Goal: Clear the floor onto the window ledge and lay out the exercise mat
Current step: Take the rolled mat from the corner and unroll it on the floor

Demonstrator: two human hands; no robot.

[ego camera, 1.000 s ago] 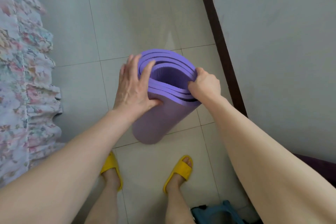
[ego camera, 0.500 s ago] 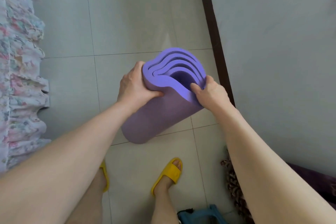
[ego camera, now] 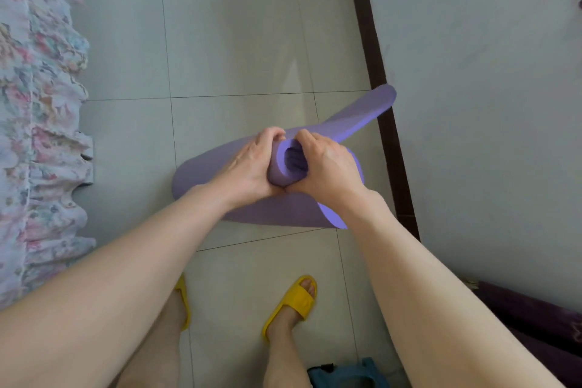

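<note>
A purple exercise mat hangs partly unrolled above the tiled floor. My left hand and my right hand squeeze the top of its still-rolled core from either side, thumbs nearly touching. The mat's loose outer end has sprung out to the upper right, reaching the dark skirting board. Another loose layer curls under my right wrist.
A floral bed skirt runs down the left edge. A white wall with a dark skirting board stands on the right. My feet in yellow slippers stand below. A teal object lies bottom centre, purple fabric bottom right.
The mat was a tight upright roll; its outer layers have now sprung loose to the right. Both hands have closed in together around the inner core.
</note>
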